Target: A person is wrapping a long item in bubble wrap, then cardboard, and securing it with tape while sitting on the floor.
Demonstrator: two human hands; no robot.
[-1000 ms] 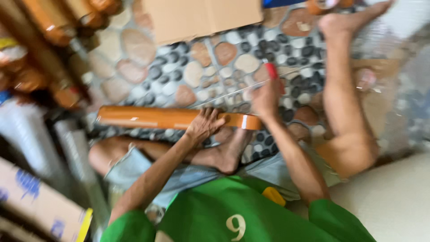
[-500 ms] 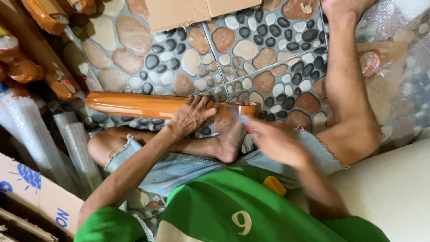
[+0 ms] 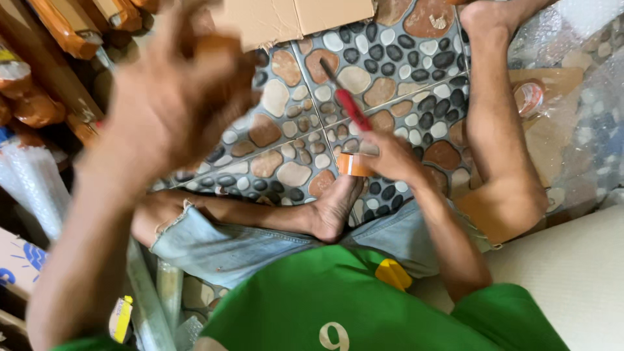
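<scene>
Over the pebble-patterned tile floor (image 3: 390, 71), the right hand (image 3: 390, 159) pinches a red-handled cutter (image 3: 351, 104) and an orange tape piece (image 3: 354, 164), while the blurred left hand (image 3: 175, 97) rises, its grip unclear.

The left hand (image 3: 172, 97) is raised close to the camera and blurred, the fingers spread loosely and the forearm going down to the lower left. The right hand (image 3: 390, 159) is low, with the fingers curled closed in a grip and the forearm bent back toward the body.
</scene>
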